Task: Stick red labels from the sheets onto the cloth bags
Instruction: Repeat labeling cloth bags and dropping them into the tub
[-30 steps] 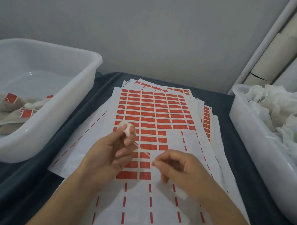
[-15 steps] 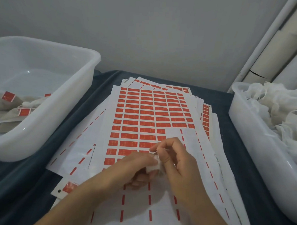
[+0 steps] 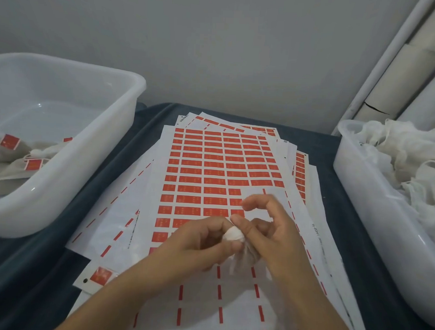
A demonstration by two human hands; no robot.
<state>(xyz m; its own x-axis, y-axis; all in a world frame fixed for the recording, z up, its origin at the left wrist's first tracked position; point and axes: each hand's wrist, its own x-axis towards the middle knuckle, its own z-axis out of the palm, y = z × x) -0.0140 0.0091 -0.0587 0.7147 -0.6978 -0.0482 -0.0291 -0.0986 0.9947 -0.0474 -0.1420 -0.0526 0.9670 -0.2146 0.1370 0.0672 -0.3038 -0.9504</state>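
Note:
A small white cloth bag [image 3: 234, 236] is bunched between both hands, above the near part of the top label sheet [image 3: 221, 165]. My left hand [image 3: 198, 241] grips the bag from the left with curled fingers. My right hand [image 3: 266, 231] pinches its top with thumb and finger, the other fingers raised. The bag's translucent lower part hangs below the hands. Rows of red labels fill the sheet's far half; the near rows are peeled off.
A white tub [image 3: 62, 158] on the left holds labelled bags [image 3: 24, 161]. A second tub [image 3: 359, 196] on the right is full of plain white bags [image 3: 410, 168]. More sheets lie fanned under the top one on the dark cloth. Cardboard tubes lean at the far right.
The hands came together over the near sheet. The bag, earlier held up in my left hand alone, is now gripped by both hands and partly pulled out downward.

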